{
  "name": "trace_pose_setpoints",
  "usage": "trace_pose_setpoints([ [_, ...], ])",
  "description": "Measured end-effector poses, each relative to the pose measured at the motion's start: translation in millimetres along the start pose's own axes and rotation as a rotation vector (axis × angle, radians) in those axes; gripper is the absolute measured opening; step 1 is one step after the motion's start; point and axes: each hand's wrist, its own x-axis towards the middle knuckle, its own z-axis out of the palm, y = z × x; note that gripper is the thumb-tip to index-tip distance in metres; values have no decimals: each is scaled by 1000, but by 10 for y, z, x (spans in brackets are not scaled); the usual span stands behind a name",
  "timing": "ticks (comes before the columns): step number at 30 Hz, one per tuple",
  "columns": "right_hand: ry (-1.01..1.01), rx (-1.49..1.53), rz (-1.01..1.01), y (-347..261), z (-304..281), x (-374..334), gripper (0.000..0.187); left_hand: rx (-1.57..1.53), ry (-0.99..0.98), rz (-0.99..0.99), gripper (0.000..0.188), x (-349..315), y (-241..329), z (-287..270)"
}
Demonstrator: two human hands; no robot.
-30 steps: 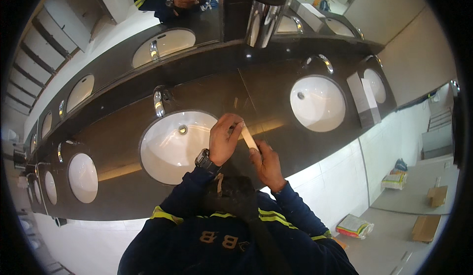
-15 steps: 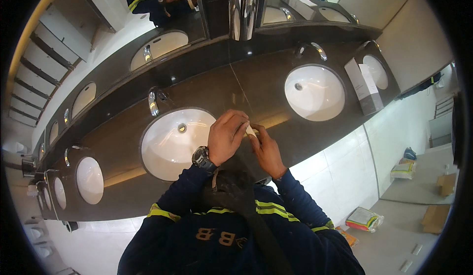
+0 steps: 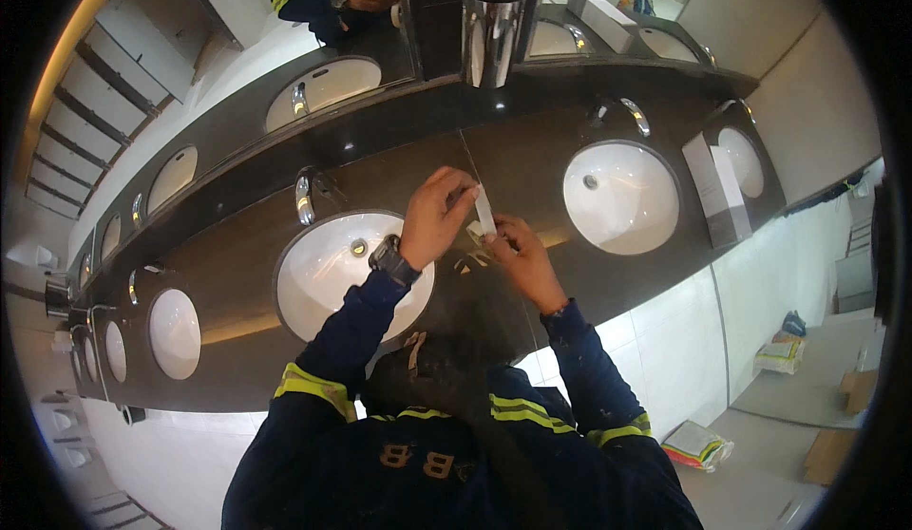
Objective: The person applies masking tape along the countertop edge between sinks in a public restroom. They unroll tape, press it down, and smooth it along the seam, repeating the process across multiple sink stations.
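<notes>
A short white strip of tape (image 3: pixel 484 209) stretches between my two hands above the dark counter. My left hand (image 3: pixel 435 221), with a dark watch on its wrist, pinches the strip's upper end. Closed round the lower end is my right hand (image 3: pixel 525 262); a pale piece beside its fingertips may be the roll, but the fingers partly cover it. Small pale scraps (image 3: pixel 472 262) lie on the counter below the hands. The nearest basin (image 3: pixel 332 278) is white and oval, just left of and partly behind my left forearm.
Along the dark counter (image 3: pixel 399 174) are several white basins with chrome taps (image 3: pixel 304 198). A long white box (image 3: pixel 714 193) stands by the right-hand basin (image 3: pixel 622 198). A chrome cylinder (image 3: pixel 489 46) hangs between the mirrors. A colourful packet (image 3: pixel 698 444) lies on the floor at lower right.
My hands have drawn apart, the left one upward, and more of the white strip shows between them. The scraps on the counter have come into sight. The view has shifted slightly.
</notes>
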Motion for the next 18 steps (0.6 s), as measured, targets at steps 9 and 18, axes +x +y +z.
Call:
trace_pose_setpoints([
  [9,87,250,202,168,238,1240,37,142,-63,-58,19,1108,-913,-100],
  [18,55,73,283,777,228,2143,41,270,7,67,21,1749,-1619,12],
])
